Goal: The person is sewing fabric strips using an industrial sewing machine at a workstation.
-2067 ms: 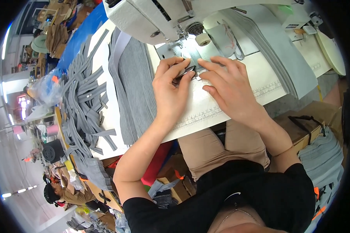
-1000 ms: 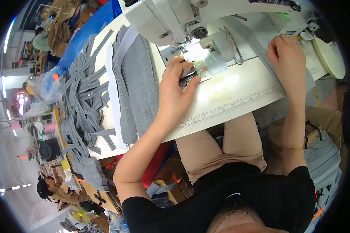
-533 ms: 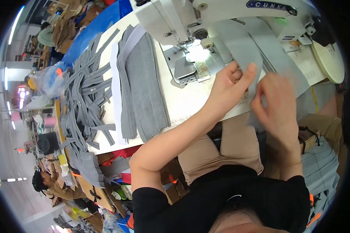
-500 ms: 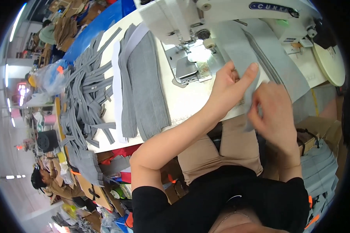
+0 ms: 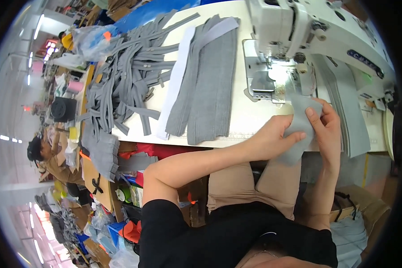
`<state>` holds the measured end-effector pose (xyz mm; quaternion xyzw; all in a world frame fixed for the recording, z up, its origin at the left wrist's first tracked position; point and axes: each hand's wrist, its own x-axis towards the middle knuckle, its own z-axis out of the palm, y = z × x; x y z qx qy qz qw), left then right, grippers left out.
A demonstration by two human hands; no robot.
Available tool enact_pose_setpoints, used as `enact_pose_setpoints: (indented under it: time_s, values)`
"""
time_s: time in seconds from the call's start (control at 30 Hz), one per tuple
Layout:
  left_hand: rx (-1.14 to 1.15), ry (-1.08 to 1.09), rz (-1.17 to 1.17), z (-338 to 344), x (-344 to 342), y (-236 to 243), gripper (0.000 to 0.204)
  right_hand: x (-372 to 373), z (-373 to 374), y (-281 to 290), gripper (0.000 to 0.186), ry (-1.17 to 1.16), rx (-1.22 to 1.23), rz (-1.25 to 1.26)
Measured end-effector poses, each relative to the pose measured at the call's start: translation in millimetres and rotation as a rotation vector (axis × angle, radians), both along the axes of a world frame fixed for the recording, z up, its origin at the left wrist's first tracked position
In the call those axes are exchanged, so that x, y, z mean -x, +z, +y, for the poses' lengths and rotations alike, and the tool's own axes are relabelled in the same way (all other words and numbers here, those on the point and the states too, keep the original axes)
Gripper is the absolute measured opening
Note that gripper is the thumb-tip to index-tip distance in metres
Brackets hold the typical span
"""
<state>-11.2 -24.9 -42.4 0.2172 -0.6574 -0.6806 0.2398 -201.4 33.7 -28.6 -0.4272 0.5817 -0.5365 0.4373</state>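
Grey fabric piece (image 5: 300, 119), right of the frame's centre below the sewing machine (image 5: 270, 33), slants from upper right to lower left, pinched by the left hand (image 5: 272, 137) and, higher up, the right hand (image 5: 328, 128).

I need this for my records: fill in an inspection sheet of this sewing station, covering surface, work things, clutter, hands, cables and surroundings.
Surface: white table with ruler markings along its near edge.
Work things: grey cloth piece in front of the sewing machine, needle area lit; grey cloth stack left of the machine.
Clutter: tangled heap of grey strips at the left.
Hands: left hand and right hand both hold the cloth piece.
Cables: none clearly visible.
Surroundings: another person, pink spool at left.
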Motion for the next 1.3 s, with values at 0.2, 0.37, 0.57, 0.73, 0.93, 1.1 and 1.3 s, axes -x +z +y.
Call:
enact_pose_setpoints:
  time_s: [0.2, 0.37, 0.57, 0.73, 0.93, 1.1, 1.3]
  values:
    - [0.473, 0.759, -0.130, -103, -85, 22, 0.025, -1, -4, -31, 0.019, -0.142, 0.072, 0.279]
    - [0.595, 1.167, -0.226, -178, -199, 7, 0.027, -6, -3, -32, 0.019, -0.128, 0.057, 0.339]
    - [0.730, 1.470, -0.468, -184, -262, 8, 0.027, 1, -1, -32, 0.023, -0.087, -0.003, 0.374]
    - [0.978, 1.748, -0.719, -197, -321, -5, 0.024, -3, -3, -38, 0.021, -0.118, 0.080, 0.378]
    - [0.624, 1.541, -0.996, -180, -363, 11, 0.026, -3, 0, -35, 0.022, -0.088, 0.064, 0.369]
    - [0.813, 1.542, -0.664, -155, -338, 46, 0.010, -2, 4, -39, 0.022, -0.087, 0.103, 0.340]
    - [1.177, 1.451, -1.002, -134, -339, 68, 0.011, -8, 12, -29, 0.019, 0.000, 0.076, 0.315]
